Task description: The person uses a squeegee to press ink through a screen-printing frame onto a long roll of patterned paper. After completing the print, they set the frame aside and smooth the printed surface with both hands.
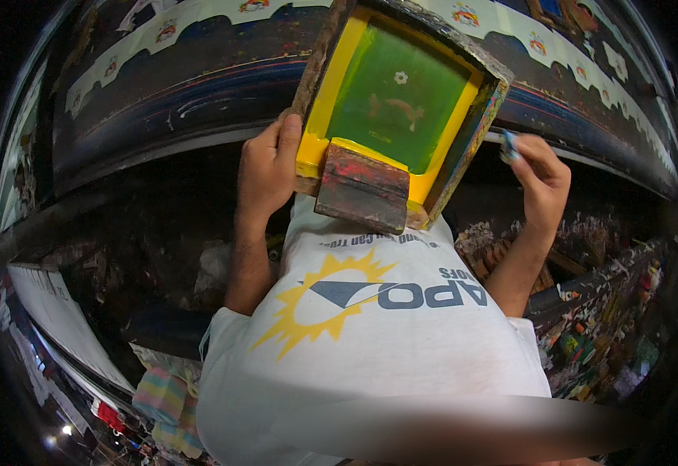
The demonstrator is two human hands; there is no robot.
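My left hand grips the left side of a paint-crusted screen-printing frame, held tilted in front of my white shirt. Its green mesh shows a small flower and a faint animal-like shape, bordered by bright yellow ink. A squeegee, its block stained red and dark, lies across the frame's lower edge, with yellow ink along its upper side. My right hand is closed at the frame's right, apart from it, pinching a small blue-and-whitish item, perhaps a crumpled scrap; I cannot make out what it is.
A long dark printing table crosses beyond me, carrying white scalloped pieces with small colourful prints. Scraps and debris crowd the lower right. A long pale board and pastel striped cloth are at lower left.
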